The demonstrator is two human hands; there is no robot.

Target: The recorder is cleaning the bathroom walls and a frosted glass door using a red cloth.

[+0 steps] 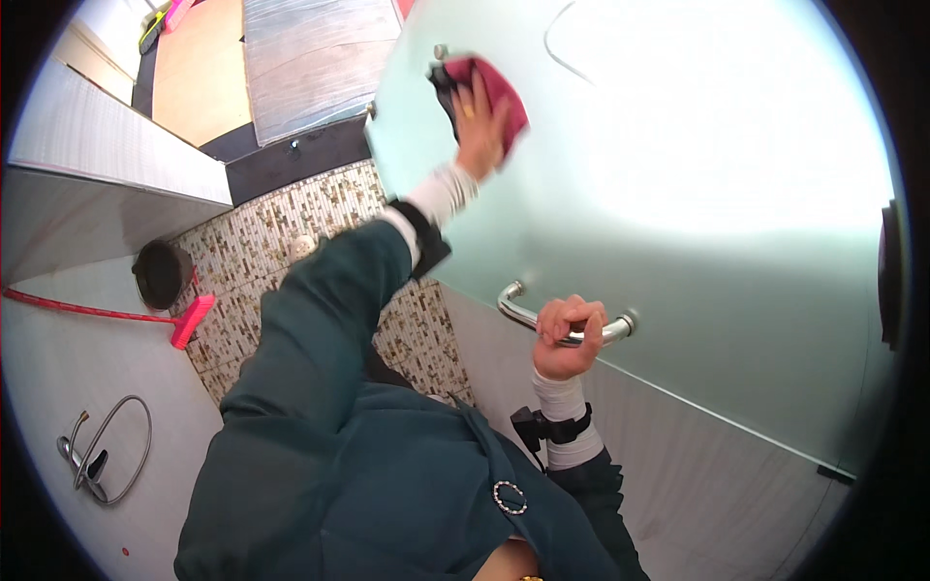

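Note:
My left hand [478,121] presses a dark red and black cloth [507,102] flat against the frosted glass door [678,145], its fingers spread over the fabric and a ring on one of them. The hand is slightly blurred. Lower and to the right, my right hand [570,339] is closed around the curved chrome door handle [617,331], which is fixed to the glass at both ends. Black straps with small boxes circle both wrists over white cuffs.
On the left, a dark bucket [163,274] stands by the wall near a red broom [194,320]. A shower hose [145,436] with its head hangs on the left wall. Mosaic tiles cover the floor [417,339]. A dark raised sill [295,160] crosses the far side.

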